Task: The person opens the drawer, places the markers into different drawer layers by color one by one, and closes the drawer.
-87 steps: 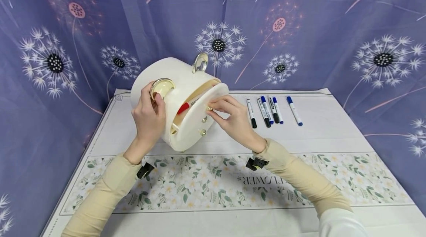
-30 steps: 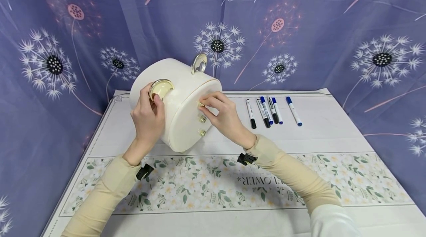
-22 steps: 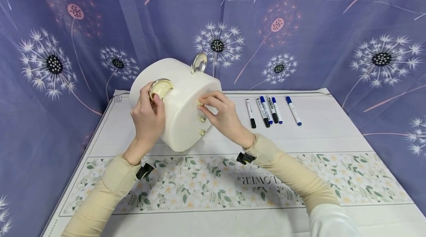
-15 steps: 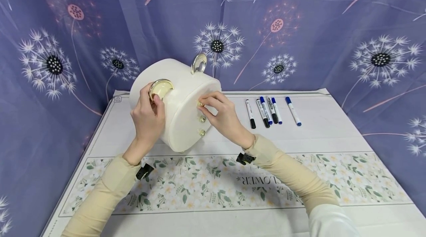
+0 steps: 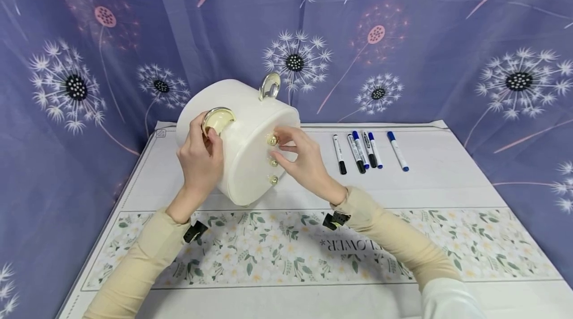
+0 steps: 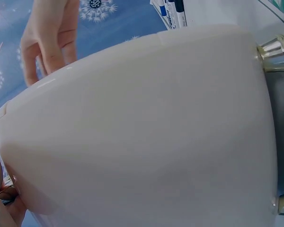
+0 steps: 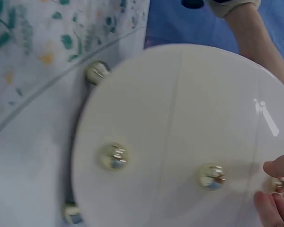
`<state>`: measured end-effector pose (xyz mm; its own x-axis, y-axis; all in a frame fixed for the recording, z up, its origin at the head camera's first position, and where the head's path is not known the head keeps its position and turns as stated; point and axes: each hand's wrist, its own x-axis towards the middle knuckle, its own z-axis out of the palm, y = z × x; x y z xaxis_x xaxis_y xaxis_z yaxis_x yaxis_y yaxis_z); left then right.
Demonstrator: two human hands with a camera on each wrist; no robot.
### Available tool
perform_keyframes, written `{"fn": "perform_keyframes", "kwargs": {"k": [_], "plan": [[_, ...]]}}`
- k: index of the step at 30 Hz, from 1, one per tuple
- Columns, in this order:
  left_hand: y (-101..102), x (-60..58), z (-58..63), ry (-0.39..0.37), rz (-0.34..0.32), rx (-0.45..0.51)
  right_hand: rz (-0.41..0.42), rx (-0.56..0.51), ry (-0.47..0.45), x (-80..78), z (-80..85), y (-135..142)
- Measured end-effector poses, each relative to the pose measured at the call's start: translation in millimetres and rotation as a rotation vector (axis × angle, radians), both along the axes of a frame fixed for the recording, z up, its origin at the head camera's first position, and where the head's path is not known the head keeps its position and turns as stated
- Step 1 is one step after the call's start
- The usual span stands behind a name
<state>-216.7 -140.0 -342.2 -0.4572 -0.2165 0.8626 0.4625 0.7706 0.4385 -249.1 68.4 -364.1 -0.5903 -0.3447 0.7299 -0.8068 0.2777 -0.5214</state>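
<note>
A white rounded box (image 5: 241, 110) with gold ear-shaped handles stands on the table; its front lid (image 5: 250, 169) lies flush against the body. My left hand (image 5: 199, 159) grips the near ear handle (image 5: 219, 119), thumb at its base. Around the uppermost gold knob (image 5: 272, 140), my right hand (image 5: 306, 159) has its thumb and fingers parted, with the knob showing between them. The right wrist view shows this too: thumb and fingertips (image 7: 267, 205) lie on either side of the knob (image 7: 280, 184). Two more gold knobs, including the middle one (image 7: 212, 177), are lined up on the lid.
Several white markers with black or blue caps lie right of the box, among them a black-capped one (image 5: 339, 155) and a lone blue-capped one (image 5: 398, 151). A floral strip (image 5: 268, 259) crosses the table in front. A purple dandelion curtain (image 5: 224, 35) hangs behind.
The lid stood ajar earlier, with a red-capped marker visible inside; my right hand pushed it closed by the knob. Its fingers have since parted from the knob. The left hand kept its grip.
</note>
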Motion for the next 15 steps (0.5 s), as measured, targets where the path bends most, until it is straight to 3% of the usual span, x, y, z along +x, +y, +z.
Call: {"fn": "perform_keyframes", "kwargs": {"k": [7,15], "plan": [[0.9,-0.5,-0.4,0.003,-0.004,0.004,-0.076,0.081,-0.048,-0.6,-20.2,3.7],[1.4,0.2,0.3,0.013,-0.004,0.014,-0.004,0.070,-0.147,-1.0,-30.1,0.2]]}}
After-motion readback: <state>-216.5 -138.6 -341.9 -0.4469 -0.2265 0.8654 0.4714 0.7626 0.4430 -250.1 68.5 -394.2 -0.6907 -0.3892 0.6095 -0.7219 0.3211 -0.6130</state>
